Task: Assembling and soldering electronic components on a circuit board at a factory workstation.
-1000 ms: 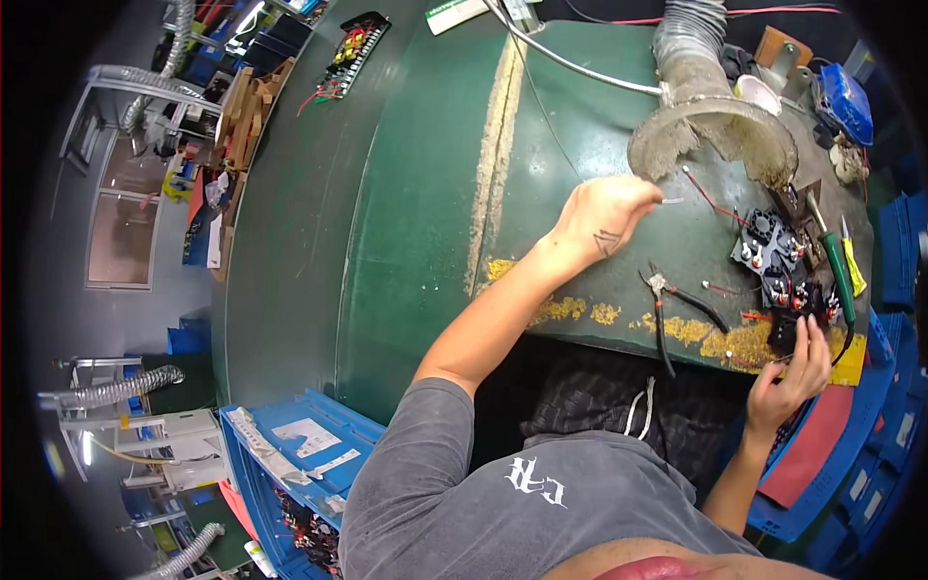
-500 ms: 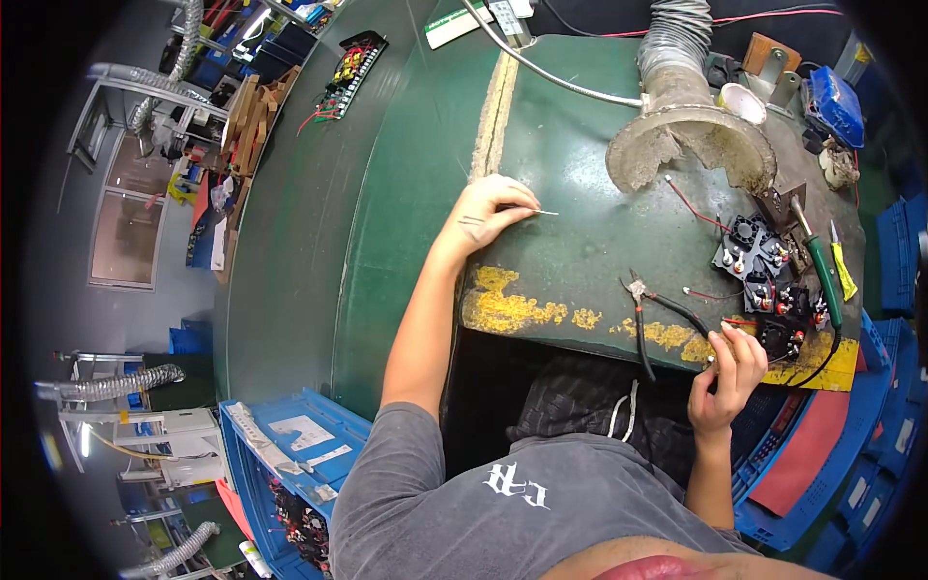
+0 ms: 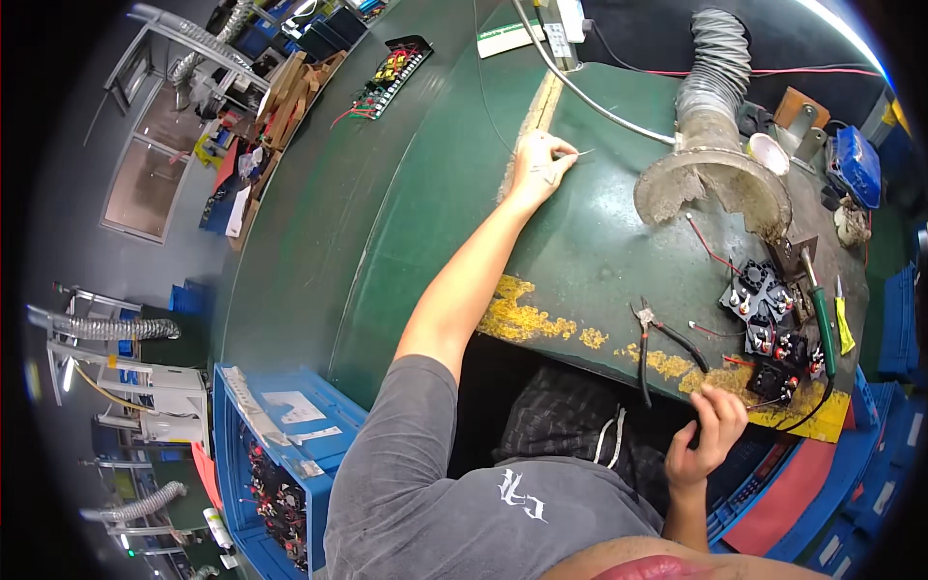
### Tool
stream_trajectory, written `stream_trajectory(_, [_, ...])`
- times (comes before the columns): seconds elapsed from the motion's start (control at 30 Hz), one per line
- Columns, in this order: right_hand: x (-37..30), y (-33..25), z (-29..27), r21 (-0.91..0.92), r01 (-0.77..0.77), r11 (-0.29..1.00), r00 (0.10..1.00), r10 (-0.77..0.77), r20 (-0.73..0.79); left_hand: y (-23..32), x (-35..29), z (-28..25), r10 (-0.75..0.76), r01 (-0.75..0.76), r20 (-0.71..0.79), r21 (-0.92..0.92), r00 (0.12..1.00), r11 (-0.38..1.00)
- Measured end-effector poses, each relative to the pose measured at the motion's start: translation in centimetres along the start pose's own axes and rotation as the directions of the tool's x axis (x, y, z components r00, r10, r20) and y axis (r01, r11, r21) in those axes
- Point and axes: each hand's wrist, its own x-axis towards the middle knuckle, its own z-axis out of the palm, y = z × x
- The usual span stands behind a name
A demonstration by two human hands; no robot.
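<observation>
My left hand [image 3: 543,166] is closed in a pinch over the green bench mat, on a thin silvery wire [image 3: 582,153] whose tip sticks out past the fingertips. My right hand [image 3: 710,437] hovers at the bench's front edge, fingers bent and thumb apart, with nothing visible in it. Diagonal cutters [image 3: 646,353] with dark handles lie spread on the bench, to the left of that hand. Close by on the right is a cluster of small black fan modules [image 3: 756,290] with red and dark wires. A soldering iron [image 3: 822,319] with a green handle lies beside them.
A worn fume hood [image 3: 715,179] on a flexible duct [image 3: 715,63] stands at the back. A tool with a yellow handle [image 3: 844,327] lies at the right. A populated circuit board [image 3: 391,79] is far left. Blue crates [image 3: 324,435] flank the bench.
My left hand has moved farther away over the bench, still pinching the wire. My right hand has drawn back slightly from the fan modules. The whole view has shifted.
</observation>
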Motion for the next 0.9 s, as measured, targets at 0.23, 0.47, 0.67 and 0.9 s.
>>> stream_trajectory(0.23, [1.4, -4.6, 3.5, 0.34, 0.031, 0.94, 0.984, -0.088, 0.156, -0.4, 0.5, -2.1, 0.319, -0.256, -0.16, 0.323, 0.934, 0.911])
stream_trajectory(0.47, [2.3, -7.9, 8.9, 0.599, 0.017, 0.8, 0.926, -0.239, 0.292, -12.2, -0.7, -13.1, 0.164, -0.013, -0.413, 0.344, 0.896, 0.939])
stream_trajectory(0.67, [5.5, -8.8, 13.5, 0.562, 0.033, 0.826, 0.908, -0.259, 0.328, -21.9, 1.8, -20.8, -0.011, 0.198, -0.385, 0.449, 0.923, 0.872])
stream_trajectory(0.9, [7.1, -8.8, 16.9, 0.024, 0.098, 0.995, 0.967, -0.101, 0.236, -28.8, 12.7, -22.5, 0.138, 0.037, -0.204, 0.673, 0.969, 0.739])
